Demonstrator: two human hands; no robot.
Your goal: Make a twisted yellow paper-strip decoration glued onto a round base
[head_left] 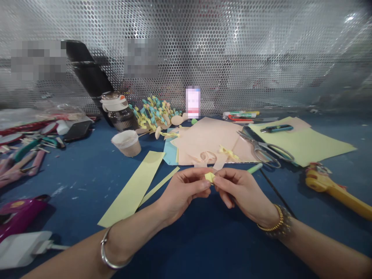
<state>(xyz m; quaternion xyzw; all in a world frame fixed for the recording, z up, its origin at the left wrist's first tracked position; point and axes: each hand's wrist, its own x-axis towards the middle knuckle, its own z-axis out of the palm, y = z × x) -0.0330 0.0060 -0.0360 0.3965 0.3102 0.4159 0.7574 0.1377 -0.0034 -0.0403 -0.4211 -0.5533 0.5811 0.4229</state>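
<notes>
Pinching a small folded yellow paper piece (pixel 209 177) between them, the left hand (pixel 186 188) and the right hand (pixel 244 190) meet above the blue bench (pixel 203 240). On each, the thumb and index finger are closed, with the paper between their tips; the left hand has its left side, the right hand its right side. The other fingers are curled inward.

Just left of the left fingers lie a narrow yellow paper strip (pixel 162 183) and, beyond it, a wide yellow paper strip (pixel 133 186), both slanting. Directly past the fingertips are pale pink paper sheets (pixel 200 137), with a twisted yellow paper scrap (pixel 229 152) on top. Farther off and to the left stand a white tub (pixel 126 143) and a dark jar with a white lid (pixel 117 110), near a cluster of curled paper pieces (pixel 157 112). Straight beyond the fingers, a lit screen (pixel 193 101) is too blurred to read.

To the right of the fingertips, grey-handled scissors (pixel 261 149) rest partly on the pink sheets, and a light-green pen (pixel 255 168) lies just behind the right hand. Well to its right is a yellow-handled tool (pixel 340 190).
</notes>
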